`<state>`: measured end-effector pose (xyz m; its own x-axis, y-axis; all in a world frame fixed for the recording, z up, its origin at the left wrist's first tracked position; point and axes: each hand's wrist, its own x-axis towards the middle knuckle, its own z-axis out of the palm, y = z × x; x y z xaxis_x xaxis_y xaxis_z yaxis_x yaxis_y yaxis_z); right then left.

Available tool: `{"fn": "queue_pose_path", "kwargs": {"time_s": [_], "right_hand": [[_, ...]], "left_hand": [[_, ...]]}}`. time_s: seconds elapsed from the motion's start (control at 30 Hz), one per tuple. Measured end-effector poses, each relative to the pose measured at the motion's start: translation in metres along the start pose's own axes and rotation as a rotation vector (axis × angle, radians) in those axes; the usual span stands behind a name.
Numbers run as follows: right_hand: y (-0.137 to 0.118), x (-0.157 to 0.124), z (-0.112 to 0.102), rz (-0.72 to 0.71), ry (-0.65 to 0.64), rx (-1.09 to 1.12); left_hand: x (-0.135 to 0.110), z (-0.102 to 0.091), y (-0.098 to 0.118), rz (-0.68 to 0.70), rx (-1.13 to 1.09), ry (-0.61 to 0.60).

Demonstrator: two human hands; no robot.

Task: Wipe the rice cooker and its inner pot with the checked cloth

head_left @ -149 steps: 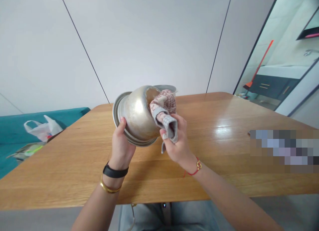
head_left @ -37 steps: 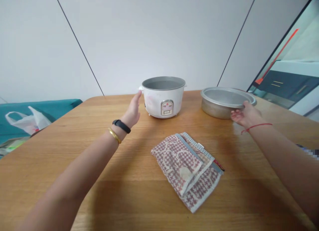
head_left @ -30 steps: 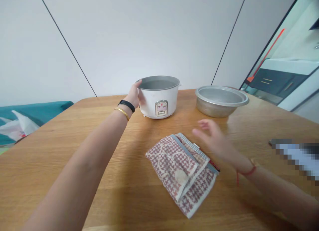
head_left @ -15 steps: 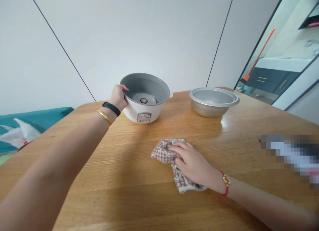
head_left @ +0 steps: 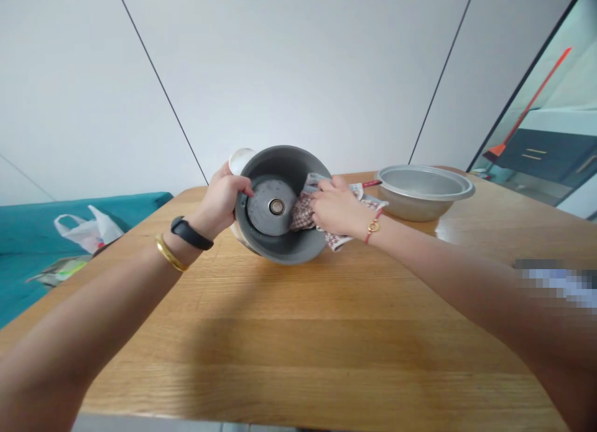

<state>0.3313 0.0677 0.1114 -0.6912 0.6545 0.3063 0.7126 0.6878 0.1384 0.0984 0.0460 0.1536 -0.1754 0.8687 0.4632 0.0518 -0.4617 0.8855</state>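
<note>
My left hand (head_left: 222,198) grips the rim of a white rice cooker body (head_left: 273,245), tipped toward me so its grey inside and round heating plate (head_left: 270,207) face the camera. Its lower edge rests on the wooden table (head_left: 298,332). My right hand (head_left: 336,206) is closed on a red-and-white patterned cloth (head_left: 304,212) and presses it against the inside of the cooker at its right wall. Part of the cloth hangs out below my wrist.
A metal inner pot (head_left: 422,189) stands upright on the table to the right of the cooker. A blurred-out item (head_left: 557,280) lies at the table's right edge. A white plastic bag (head_left: 84,232) lies on a teal surface at the left.
My left hand has tipped the cooker further toward me. My right hand has lifted the cloth off the table and brought it inside the cooker. The metal pot has stayed put.
</note>
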Motion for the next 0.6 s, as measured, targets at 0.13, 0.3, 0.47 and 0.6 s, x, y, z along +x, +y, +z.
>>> {"fn": "queue_pose_path", "kwargs": {"time_s": [0.13, 0.3, 0.47, 0.6], "right_hand": [[-0.034, 0.011, 0.022, -0.049, -0.214, 0.009], [-0.079, 0.005, 0.016, 0.035, -0.413, 0.487], [-0.086, -0.017, 0.024, -0.065, -0.214, 0.615], [-0.049, -0.041, 0.033, -0.265, -0.127, 0.018]], "left_hand": [[-0.024, 0.005, 0.002, 0.036, -0.072, -0.014], [-0.033, 0.012, -0.001, 0.083, -0.077, -0.044], [-0.032, 0.008, 0.002, 0.076, -0.063, -0.100], [-0.036, -0.005, 0.005, 0.011, -0.059, -0.169]]}}
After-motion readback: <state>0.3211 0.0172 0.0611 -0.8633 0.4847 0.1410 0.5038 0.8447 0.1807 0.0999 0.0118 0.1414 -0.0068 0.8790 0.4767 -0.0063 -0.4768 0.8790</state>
